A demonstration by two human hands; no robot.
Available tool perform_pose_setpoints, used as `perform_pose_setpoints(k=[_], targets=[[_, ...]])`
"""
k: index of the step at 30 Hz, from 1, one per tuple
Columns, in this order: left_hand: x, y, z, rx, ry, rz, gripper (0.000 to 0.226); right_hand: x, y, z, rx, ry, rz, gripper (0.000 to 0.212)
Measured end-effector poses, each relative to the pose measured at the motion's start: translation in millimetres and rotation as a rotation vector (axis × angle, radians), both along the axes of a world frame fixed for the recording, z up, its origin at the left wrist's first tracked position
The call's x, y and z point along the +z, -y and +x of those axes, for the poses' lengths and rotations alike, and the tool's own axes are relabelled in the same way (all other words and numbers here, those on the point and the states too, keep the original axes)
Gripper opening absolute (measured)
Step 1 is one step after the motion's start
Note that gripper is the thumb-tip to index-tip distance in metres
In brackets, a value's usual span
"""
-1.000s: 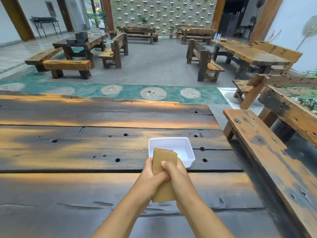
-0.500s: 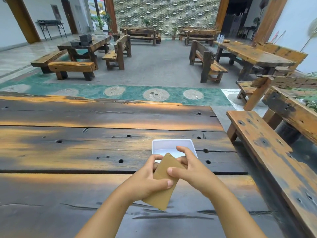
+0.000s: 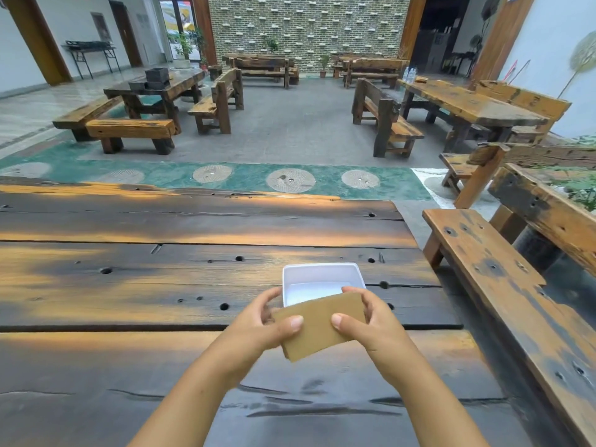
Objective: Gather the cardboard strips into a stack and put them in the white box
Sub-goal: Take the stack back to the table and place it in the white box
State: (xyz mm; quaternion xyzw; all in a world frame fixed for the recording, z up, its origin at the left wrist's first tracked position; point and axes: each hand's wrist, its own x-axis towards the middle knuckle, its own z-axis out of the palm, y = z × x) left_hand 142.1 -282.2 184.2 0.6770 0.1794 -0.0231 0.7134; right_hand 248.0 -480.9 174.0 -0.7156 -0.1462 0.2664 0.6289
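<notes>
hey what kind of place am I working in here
Probably a rustic restaurant or teahouse seating hall: rows of heavy wooden tables with matching benches, a brick feature wall and water bottles on one far table.

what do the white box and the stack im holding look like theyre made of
White box: probably thin plastic or foam, smooth and slightly glossy, with a rolled rim; which one is unclear.
Stack: brown cardboard, matte and flat, with cut edges, held by the left hand and the right hand.
</notes>
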Motion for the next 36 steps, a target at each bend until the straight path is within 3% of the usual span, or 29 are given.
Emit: perform_pose_setpoints(k=[2, 4, 11, 15, 20, 23, 29, 33, 36], targets=[[-13.6, 16.9, -0.1, 0.185, 0.022, -0.268, 0.079, -3.3, 0.2, -3.6, -0.059, -0.023, 0.055, 0.064], [-19.0, 29.7, 3.3, 0.241, 0.041, -0.350, 0.066, -8.3, -3.9, -10.9, -0.083, -0.042, 0.099, 0.059], [-15.3, 27.5, 7.5, 0.168, 0.007, -0.144, 0.065, -14.6, -10.4, -17.6, -0.088, -0.144, 0.185, 0.047], [-17.6, 28.9, 11.6, 0.193, 0.021, -0.119, 0.074, -16.7, -16.0, -18.1, -0.123, -0.150, 0.196, 0.062], [-20.4, 30.4, 15.3, 0.220, 0.043, -0.114, 0.065, -13.4, -18.0, -16.3, -0.123, -0.145, 0.206, 0.061], [-23.5, 30.1, 15.6, 0.228, 0.046, -0.115, 0.071, -8.0, -17.6, -13.6, -0.074, -0.106, 0.152, 0.057], [-23.8, 8.3, 3.4, 0.061, -0.004, -0.045, 0.078, 7.7, -10.3, -3.9, 0.052, 0.017, 0.015, 0.047], [1.5, -5.5, 8.4, -0.330, -0.094, 0.165, 0.056, 30.5, -8.5, 14.0, 0.355, 0.120, -0.205, 0.053], [16.4, 2.4, 21.4, -0.427, -0.110, 0.238, 0.054, 38.0, -14.9, 18.1, 0.456, 0.134, -0.259, 0.062]])
